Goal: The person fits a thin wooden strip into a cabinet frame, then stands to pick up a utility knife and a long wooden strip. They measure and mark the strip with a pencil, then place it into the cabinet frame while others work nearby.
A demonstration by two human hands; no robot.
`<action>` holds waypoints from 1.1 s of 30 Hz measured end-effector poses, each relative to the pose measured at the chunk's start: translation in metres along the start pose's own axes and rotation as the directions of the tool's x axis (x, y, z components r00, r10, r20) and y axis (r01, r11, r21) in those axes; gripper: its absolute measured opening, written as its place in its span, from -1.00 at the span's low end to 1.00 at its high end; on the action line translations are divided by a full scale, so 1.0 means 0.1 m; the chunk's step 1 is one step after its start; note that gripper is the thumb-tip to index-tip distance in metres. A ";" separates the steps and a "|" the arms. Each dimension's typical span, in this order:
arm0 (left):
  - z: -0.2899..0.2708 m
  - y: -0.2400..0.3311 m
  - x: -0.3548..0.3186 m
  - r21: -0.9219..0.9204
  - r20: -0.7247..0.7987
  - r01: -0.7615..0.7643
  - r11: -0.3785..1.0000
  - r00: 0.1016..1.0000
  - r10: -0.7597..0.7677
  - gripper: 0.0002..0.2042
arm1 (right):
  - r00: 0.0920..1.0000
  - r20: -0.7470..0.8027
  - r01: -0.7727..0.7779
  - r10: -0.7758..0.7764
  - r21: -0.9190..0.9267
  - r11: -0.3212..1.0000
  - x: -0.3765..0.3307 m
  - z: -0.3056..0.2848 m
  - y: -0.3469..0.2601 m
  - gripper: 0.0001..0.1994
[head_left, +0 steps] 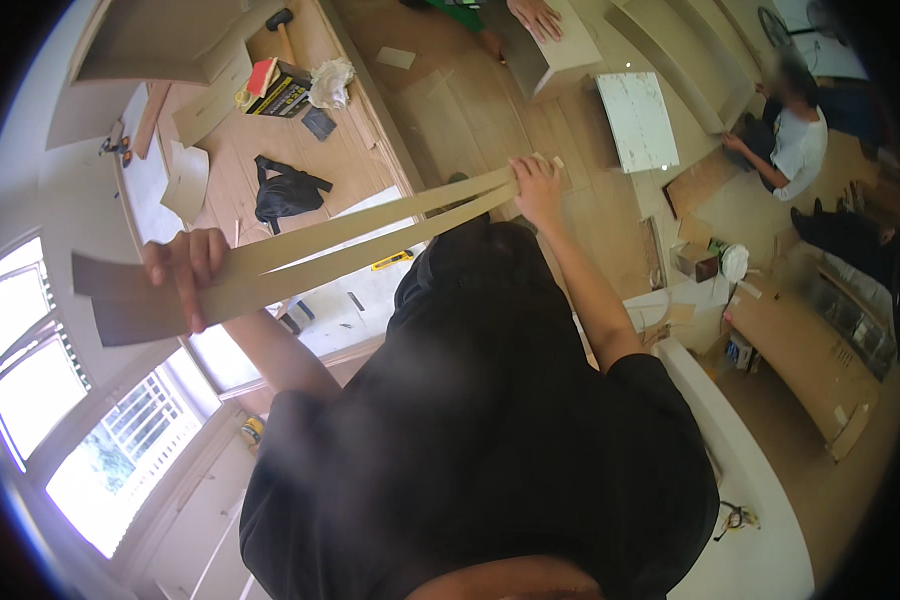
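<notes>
Two long, thin beige strips [355, 220], which look like cardboard, stretch across in front of my chest. Around their broad left end, my left hand [188, 268] is closed, with the strips overlapping there and jutting out past the fingers. My right hand [538, 192] grips the far right end, where the strips come together again. Between the hands a narrow gap separates them. A yellow utility knife [392, 260] lies just below the strips on a pale surface. The strips partly hide what lies behind them.
On the wooden surface at left are a black bag [288, 190], a black box [276, 92], crumpled plastic [331, 83] and a mallet [282, 32]. Another person's hand [536, 18] rests on a panel at the top. A person in white [802, 150] crouches at right beside a long frame.
</notes>
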State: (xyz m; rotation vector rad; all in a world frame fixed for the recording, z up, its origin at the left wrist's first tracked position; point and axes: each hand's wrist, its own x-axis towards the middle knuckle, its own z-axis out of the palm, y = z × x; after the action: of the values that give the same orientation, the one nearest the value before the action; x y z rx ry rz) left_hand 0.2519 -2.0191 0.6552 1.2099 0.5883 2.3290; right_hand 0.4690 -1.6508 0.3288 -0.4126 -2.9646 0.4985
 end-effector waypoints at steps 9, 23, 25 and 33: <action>0.28 -0.12 -0.07 -0.077 0.036 -0.097 0.992 0.994 0.100 -0.79 | 0.975 0.038 -0.219 0.219 0.017 0.975 -0.06 -0.59 0.43 -0.55; -0.12 0.08 -0.36 -0.142 -0.110 -0.254 0.957 0.965 0.240 -0.61 | 0.844 0.516 -0.466 -0.145 0.840 0.278 0.21 -1.23 1.04 -0.50; -0.36 0.05 -0.26 -0.139 -0.101 -0.222 0.965 0.973 0.209 -0.59 | 0.875 0.478 -0.481 0.082 0.876 0.026 0.28 -1.22 0.97 -0.52; -1.66 -0.25 0.58 -0.244 0.073 -0.072 0.967 0.993 0.093 -0.51 | 0.804 0.350 -0.204 0.482 0.922 -0.328 0.66 -0.89 0.47 -0.59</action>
State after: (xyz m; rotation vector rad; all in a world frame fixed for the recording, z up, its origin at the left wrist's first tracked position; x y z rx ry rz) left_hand 0.0876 -1.9930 0.5917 1.2292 0.2207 2.3237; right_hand 0.4306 -1.5625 0.4003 -0.9770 -1.1010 2.3730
